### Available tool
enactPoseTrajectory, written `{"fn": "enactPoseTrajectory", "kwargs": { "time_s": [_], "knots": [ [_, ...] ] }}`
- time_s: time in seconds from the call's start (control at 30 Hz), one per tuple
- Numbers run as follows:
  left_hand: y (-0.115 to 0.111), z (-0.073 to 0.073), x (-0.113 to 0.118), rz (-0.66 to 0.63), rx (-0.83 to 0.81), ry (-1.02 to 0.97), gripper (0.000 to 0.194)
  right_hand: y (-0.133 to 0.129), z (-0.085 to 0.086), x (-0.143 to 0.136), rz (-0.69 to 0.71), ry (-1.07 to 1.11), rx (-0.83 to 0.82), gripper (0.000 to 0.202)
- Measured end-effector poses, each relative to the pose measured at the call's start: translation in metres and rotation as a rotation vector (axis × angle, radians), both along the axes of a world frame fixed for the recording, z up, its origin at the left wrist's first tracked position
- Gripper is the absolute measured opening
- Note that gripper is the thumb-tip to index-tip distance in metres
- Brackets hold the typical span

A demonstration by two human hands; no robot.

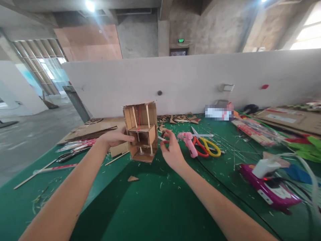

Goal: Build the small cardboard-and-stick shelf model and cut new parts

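Fingers of the left hand (116,137) clasp the side of a roughly upright cardboard box (152,135), on or just above a green tabletop (150,207), while those of the right hand (172,149) close narrowly on a small dark-and-pale piece (163,134) beside it. Shelves (144,129) and wooden sticks (147,115) stand inside the box, a red strand (139,117) in its upper compartment; the front is open, and whether more remains to be fitted cannot be told. A pink glue gun (190,142) and scissors (206,147) lie nearby, cardboard scraps (173,119) behind. Beyond a white partition (188,77), an exit sign (181,40) glows against concrete walls (200,30).
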State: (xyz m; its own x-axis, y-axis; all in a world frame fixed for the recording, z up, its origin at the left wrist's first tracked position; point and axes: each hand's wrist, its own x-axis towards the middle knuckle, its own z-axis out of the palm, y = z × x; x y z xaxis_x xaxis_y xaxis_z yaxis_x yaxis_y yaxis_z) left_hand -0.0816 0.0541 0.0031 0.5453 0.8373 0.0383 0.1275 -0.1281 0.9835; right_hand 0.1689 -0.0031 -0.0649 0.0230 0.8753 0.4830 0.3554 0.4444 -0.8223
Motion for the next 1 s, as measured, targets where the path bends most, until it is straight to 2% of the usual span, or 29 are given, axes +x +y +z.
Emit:
{"fn": "enactPoseTrajectory", "kwargs": {
  "time_s": [0.1,0.23,0.37,0.47,0.53,0.67,0.8,1.0],
  "knots": [
    [-0.006,0.005,0.008,-0.120,0.015,0.073,0.065,0.000,-0.005,-0.002,0.083,-0.047,-0.019,0.050],
    [-0.011,0.011,0.016,-0.209,0.062,0.176,0.066,-0.004,-0.005,0.000,0.207,-0.211,-0.094,0.052],
    [-0.014,0.017,0.014,-0.230,0.062,0.308,0.055,-0.008,-0.003,0.002,0.161,-0.536,-0.202,0.043],
    [-0.015,0.020,0.010,-0.180,0.059,0.407,0.051,-0.009,-0.001,0.001,0.085,-0.776,-0.203,0.041],
    [-0.014,0.020,0.009,-0.142,0.087,0.443,0.051,-0.009,0.001,0.000,0.047,-0.851,-0.196,0.045],
    [-0.010,0.014,0.012,-0.102,0.189,0.448,0.053,-0.006,0.001,0.000,0.025,-0.878,-0.189,0.053],
    [-0.005,0.004,0.022,-0.041,0.268,0.439,0.064,-0.002,-0.001,0.003,0.003,-0.875,-0.187,0.060],
    [-0.001,-0.005,0.029,0.110,0.310,0.313,0.082,-0.002,0.002,0.010,0.015,-0.645,-0.271,0.067]
  ]
}}
